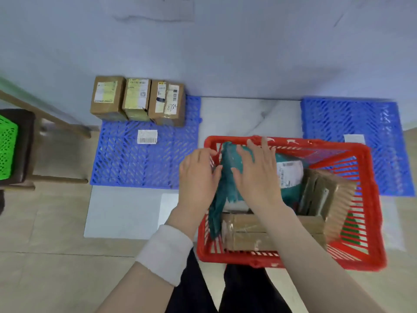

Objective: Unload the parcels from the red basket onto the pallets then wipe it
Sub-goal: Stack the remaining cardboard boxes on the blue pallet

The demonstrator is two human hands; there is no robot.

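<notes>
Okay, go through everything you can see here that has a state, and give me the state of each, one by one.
red basket, on the floor, parcels inside.
teal parcel, in the basket, both hands on it.
left hand, grips the teal parcel's edge.
right hand, fingers spread flat on the teal parcel.
brown boxes, in the basket, not yet unloaded.
left pallet, three unloaded boxes standing along its back edge.
right pallet, bears a white label.

Parcel sorting room indicated, blue plastic pallets (352, 123) laid on tiled floor (56, 222) by a plain wall (225, 53), labelled cardboard boxes (137, 100) lined along the left pallet (144, 159) far edge, red basket (374, 222) filled with wrapped parcels (290, 172).
</notes>
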